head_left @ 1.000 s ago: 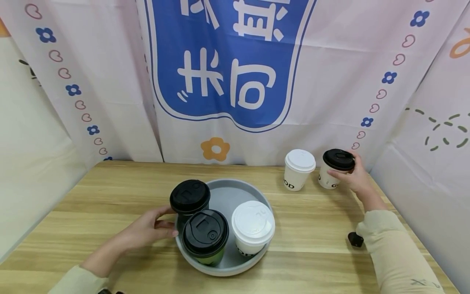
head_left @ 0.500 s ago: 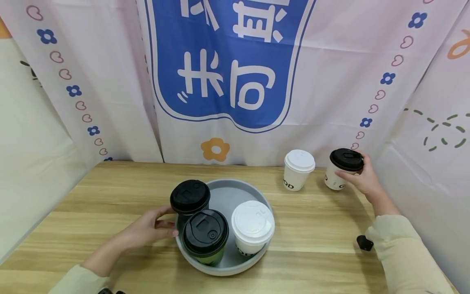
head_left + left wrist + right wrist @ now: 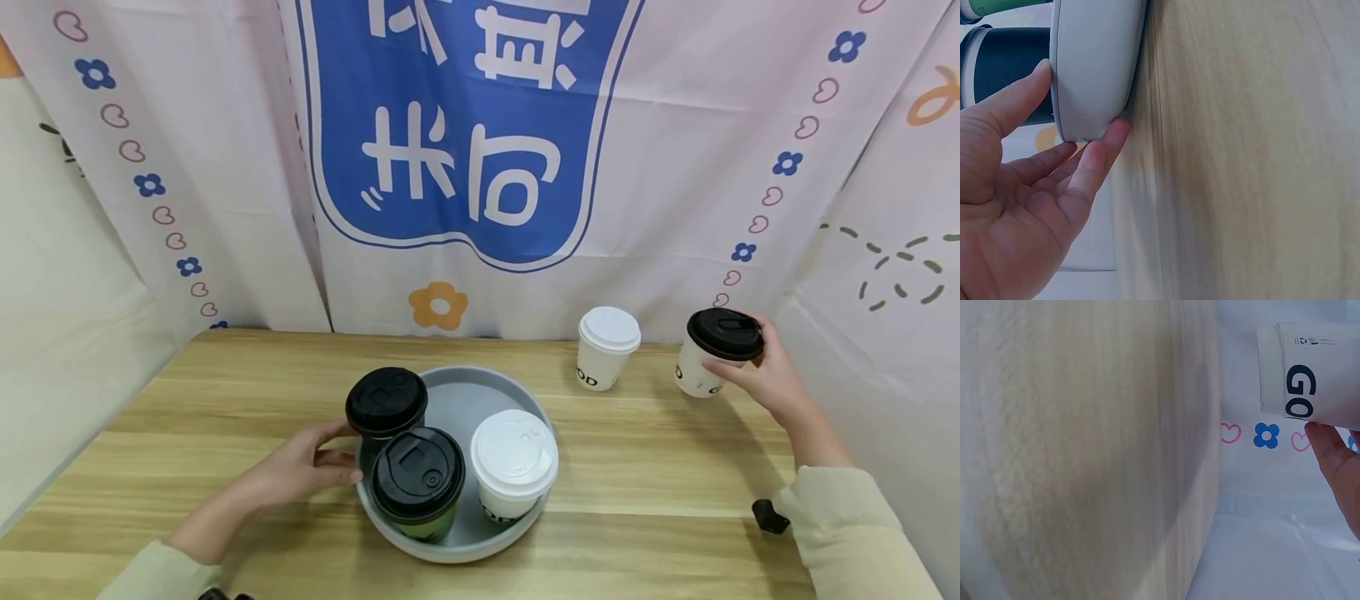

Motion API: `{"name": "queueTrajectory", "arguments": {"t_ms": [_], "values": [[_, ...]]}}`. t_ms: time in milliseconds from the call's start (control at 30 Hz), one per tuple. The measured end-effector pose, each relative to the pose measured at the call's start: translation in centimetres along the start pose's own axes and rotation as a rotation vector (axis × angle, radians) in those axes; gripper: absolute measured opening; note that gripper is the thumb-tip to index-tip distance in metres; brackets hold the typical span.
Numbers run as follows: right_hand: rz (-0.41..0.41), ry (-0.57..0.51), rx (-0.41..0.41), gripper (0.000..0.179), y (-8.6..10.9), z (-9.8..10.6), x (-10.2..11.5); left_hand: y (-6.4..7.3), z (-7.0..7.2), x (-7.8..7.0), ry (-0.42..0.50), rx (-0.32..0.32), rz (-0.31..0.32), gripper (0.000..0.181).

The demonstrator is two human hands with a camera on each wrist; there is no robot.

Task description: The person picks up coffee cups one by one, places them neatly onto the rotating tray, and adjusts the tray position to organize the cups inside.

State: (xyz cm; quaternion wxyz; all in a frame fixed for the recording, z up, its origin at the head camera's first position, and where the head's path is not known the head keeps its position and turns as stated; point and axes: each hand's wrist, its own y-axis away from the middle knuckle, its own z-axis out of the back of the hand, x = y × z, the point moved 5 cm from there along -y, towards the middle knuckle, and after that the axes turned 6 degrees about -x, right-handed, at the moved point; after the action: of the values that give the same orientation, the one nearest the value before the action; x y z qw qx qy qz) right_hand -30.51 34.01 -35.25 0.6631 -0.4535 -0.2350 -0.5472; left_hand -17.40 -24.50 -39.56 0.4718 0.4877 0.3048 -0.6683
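Clearly tilted, the black-lidded cup (image 3: 716,354) sits clamped in the right hand (image 3: 765,379) far right of the tray (image 3: 457,400), whose near-left rim the left hand's (image 3: 303,471) fingers pinch.

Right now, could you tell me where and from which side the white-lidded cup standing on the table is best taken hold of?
Grip the white-lidded cup round its paper wall just under the lid, coming from its right or from above. It stands upright and apart from the black-lidded cup that the right hand holds, so that side looks open. Its wall tapers downward, so a grip high up should slip less. Avoid lifting by the lid alone.
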Motion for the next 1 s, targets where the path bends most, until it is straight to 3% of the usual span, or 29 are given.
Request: {"name": "queueTrajectory", "arguments": {"t_ms": [300, 567, 1000], "values": [[0.081, -0.011, 0.027, 0.086, 1.2, 0.4, 1.4, 0.0, 0.0, 0.2, 0.004, -0.003, 0.005, 0.079], [0.085, -0.038, 0.074, 0.086, 2.4, -0.3, 2.8, -0.1, 0.1, 0.2, 0.004, 0.004, -0.015, 0.078], [0.156, -0.185, 0.150, 0.089, 3.9, -2.1, 4.9, -0.1, 0.0, 0.2, 0.008, 0.001, -0.011, 0.079]]}}
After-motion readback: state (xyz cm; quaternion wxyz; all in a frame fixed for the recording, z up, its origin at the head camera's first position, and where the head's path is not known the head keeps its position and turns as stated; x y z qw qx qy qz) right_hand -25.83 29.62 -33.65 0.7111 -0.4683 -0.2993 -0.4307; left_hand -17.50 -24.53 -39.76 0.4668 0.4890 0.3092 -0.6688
